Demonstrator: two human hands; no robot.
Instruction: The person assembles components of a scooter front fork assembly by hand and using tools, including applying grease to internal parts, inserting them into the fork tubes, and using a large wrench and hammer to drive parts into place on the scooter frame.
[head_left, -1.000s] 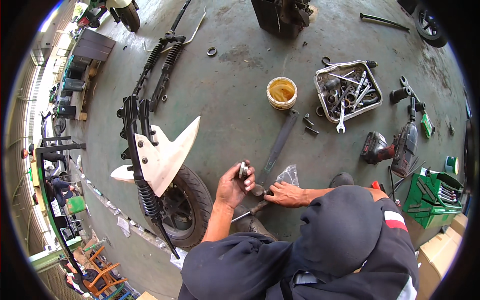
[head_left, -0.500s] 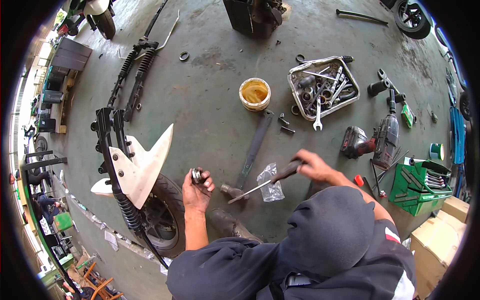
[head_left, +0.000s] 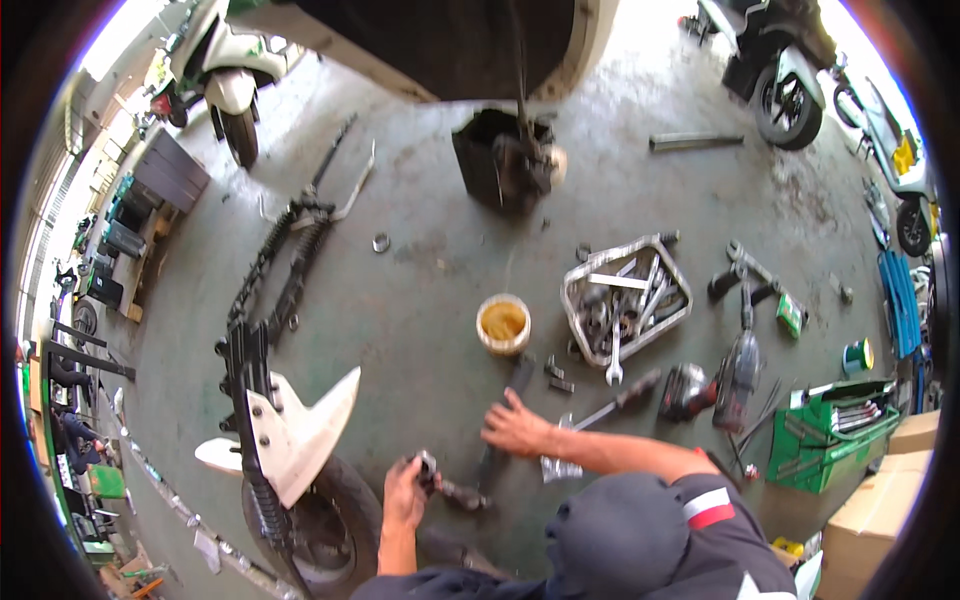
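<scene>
My left hand (head_left: 400, 500) is closed around a small round metal part (head_left: 428, 466), possibly a bearing. My right hand (head_left: 518, 430) is over the hammer's dark handle (head_left: 520, 376), its fingers apart; whether they touch it is unclear. The hammer head (head_left: 465, 497) lies near my left hand. A long screwdriver (head_left: 638, 388) rests on the floor, right of my right hand. My right forearm partly covers a clear plastic bag (head_left: 562, 466).
Nearby are a tub of yellowish grease (head_left: 503, 324), a tray of wrenches (head_left: 682, 312), a cordless impact wrench (head_left: 735, 375) and a green toolbox (head_left: 795, 460). At left lies a front fork with white fender (head_left: 290, 440) and wheel. A dark box (head_left: 485, 165) hangs or stands ahead.
The screwdriver has left my right hand and lies on the floor. That hand has moved left to the hammer handle. The view has tilted up, showing the vehicle ahead.
</scene>
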